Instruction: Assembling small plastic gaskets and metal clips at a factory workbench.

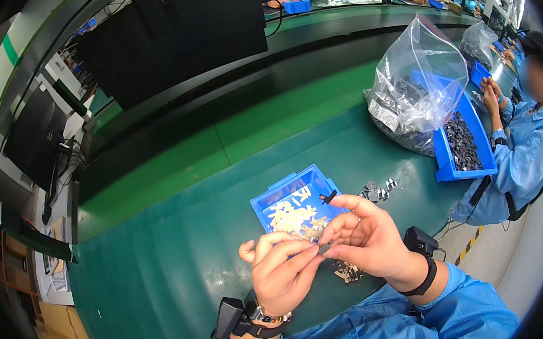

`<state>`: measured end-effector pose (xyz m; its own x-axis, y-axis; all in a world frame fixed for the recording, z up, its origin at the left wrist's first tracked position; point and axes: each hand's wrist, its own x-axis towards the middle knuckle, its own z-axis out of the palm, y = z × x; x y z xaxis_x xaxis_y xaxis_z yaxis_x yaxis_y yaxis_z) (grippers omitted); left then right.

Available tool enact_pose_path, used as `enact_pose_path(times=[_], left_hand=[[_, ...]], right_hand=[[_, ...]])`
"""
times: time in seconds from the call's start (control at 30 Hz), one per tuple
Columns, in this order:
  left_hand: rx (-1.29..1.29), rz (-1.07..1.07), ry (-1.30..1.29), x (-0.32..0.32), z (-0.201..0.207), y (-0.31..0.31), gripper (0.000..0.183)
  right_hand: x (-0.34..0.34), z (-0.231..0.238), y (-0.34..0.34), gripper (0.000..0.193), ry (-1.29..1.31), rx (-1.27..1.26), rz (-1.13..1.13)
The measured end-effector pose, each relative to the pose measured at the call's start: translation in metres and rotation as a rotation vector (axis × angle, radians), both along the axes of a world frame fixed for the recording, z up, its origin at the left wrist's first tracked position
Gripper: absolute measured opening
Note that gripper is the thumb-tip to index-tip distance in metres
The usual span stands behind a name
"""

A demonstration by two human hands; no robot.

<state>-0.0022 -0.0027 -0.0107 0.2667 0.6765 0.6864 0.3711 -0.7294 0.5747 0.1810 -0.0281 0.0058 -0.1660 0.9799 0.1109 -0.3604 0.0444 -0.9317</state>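
In front of me, my left hand (282,272) and my right hand (371,241) meet, pinching a small dark grey part (325,248) between their fingertips. Its exact shape is mostly covered by the fingers. A small black piece (329,197) shows at my right index finger; whether that finger holds it I cannot tell. Just beyond the hands is a blue bin (263,202) with many small cream-coloured pieces (290,218) inside. Partly hidden under my right hand lies a pile of cream and black pieces (347,272) on the green table mat (183,261).
Several black and silvery pieces (377,190) lie right of the bin. Farther right stand a large clear plastic bag (416,86) of dark parts and a blue bin (489,168) of black parts. A co-worker (522,154) sits at the right. A dark monitor (176,42) hangs ahead.
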Motion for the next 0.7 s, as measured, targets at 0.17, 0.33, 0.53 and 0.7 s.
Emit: enact_pose_path(times=[0.17,0.33,0.53,0.7], left_hand=[[0.029,0.011,0.009,0.001,0.001,0.001,0.023],[0.040,0.035,0.012,0.000,0.001,0.001,0.023],[0.030,0.052,0.002,0.000,0.006,0.002,0.020],[0.024,-0.130,-0.021,-0.001,0.005,0.004,0.019]], right_hand=[[-0.003,-0.001,-0.001,0.070,0.112,-0.073,0.027],[-0.009,-0.001,-0.002,0.071,0.115,-0.050,0.020],[-0.008,-0.004,-0.001,0.073,0.109,-0.030,-0.039],[0.011,0.005,0.004,0.069,0.051,-0.106,0.065]])
